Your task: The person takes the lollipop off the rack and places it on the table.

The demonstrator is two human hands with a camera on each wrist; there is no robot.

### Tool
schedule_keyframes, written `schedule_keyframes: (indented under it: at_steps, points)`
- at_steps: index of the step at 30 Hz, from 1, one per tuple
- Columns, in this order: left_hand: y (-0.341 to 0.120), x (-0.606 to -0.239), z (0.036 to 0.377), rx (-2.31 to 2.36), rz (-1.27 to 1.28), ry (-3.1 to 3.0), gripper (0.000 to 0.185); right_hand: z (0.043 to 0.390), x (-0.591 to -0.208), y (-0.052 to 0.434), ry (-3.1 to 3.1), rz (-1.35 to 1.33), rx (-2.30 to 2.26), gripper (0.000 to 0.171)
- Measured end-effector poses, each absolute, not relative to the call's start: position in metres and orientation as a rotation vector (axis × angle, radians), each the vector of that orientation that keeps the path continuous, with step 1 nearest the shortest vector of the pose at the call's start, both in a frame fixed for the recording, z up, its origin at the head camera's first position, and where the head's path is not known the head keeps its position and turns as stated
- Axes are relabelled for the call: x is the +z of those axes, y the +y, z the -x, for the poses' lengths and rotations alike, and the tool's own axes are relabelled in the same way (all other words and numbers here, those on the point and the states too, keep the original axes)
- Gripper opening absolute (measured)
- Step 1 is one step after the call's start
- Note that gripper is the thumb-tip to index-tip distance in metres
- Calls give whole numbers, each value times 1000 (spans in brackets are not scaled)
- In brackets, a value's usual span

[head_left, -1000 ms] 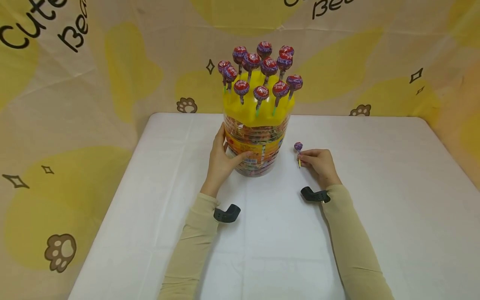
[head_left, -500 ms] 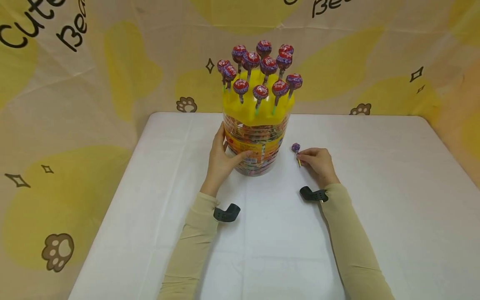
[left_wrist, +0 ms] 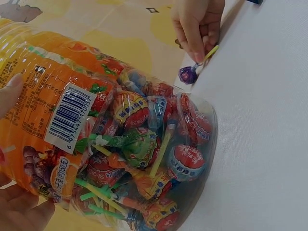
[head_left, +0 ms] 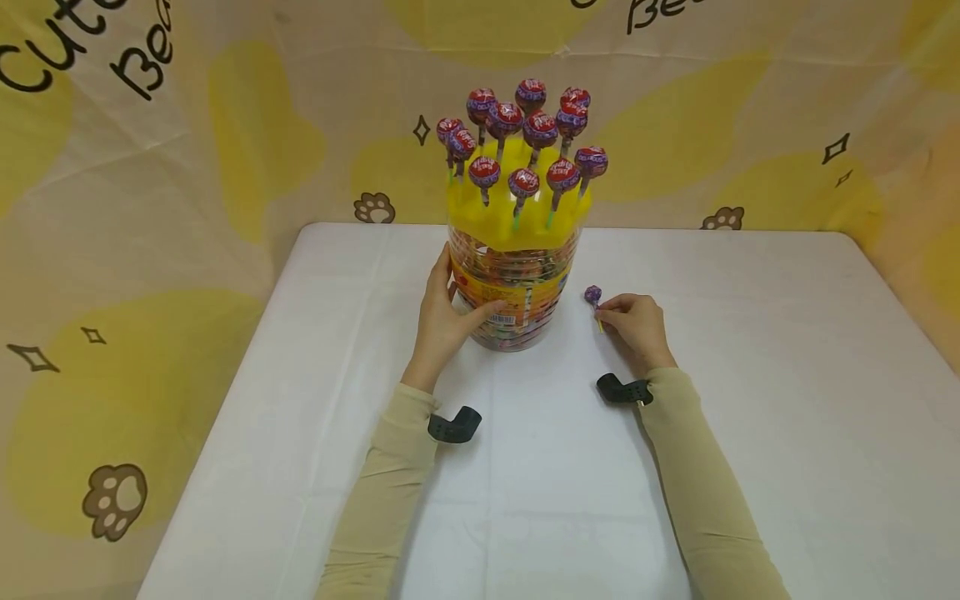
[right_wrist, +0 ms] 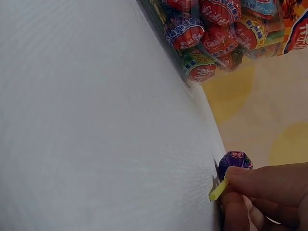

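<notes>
A clear plastic jar (head_left: 510,262) with an orange label stands upright on the table, full of wrapped lollipops (left_wrist: 142,149). My left hand (head_left: 444,323) grips its left side, thumb across the label by the barcode (left_wrist: 70,118). On top, a yellow lid (head_left: 517,225) bears several red-and-purple lollipops (head_left: 523,182) standing on their sticks. To the right of the jar, my right hand (head_left: 636,323) pinches one purple lollipop (head_left: 592,295) by its yellow stick (right_wrist: 218,190) between thumb and fingers, its wrapped head close to the table surface.
A white-covered table (head_left: 525,500) carries the jar near its back edge. Behind and to the left hangs a yellow-patterned cloth (head_left: 300,133) with lettering and paw prints. Each wrist wears a black camera mount (head_left: 454,426).
The purple lollipop and my right hand have shifted slightly left toward the jar. My left hand keeps the same grip on the jar.
</notes>
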State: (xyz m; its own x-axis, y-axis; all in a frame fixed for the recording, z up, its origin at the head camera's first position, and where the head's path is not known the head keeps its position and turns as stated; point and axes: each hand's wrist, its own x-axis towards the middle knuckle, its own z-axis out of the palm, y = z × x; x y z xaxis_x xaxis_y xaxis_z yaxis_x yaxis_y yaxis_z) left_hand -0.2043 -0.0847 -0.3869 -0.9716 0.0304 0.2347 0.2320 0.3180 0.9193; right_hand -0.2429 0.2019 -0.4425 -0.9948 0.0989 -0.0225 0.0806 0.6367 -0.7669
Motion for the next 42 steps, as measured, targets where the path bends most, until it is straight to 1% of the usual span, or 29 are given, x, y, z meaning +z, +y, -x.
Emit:
schedule_keyframes:
  at_steps: [4,10,16,22,29,36,42]
  points:
    - [-85,-387,204,-1720,243,-2400,98,243,-442,203,-2823,141,1345,21]
    - [-85,-387,203,-1711,252,-2391,99,241,-442,205,-2774,152,1530,23]
    - [-85,-387,202,-1704,248,-2404,100,238,-441,208,-2560,170,1852,27]
    - [-86,-387,203,-1687,250,-2415,100,235,-431,207,-2431,124,1930,30]
    - [-86,-387,203,-1698,256,-2405,101,231,-415,202,-2220,-15,2041,29]
    - [-86,-387,203,-1699,255,-2410,100,223,-390,192,-2093,-56,2025,18]
    - [-86,-388,203,-1708,254,-2407,99,213,-368,185,-1959,-149,2065,18]
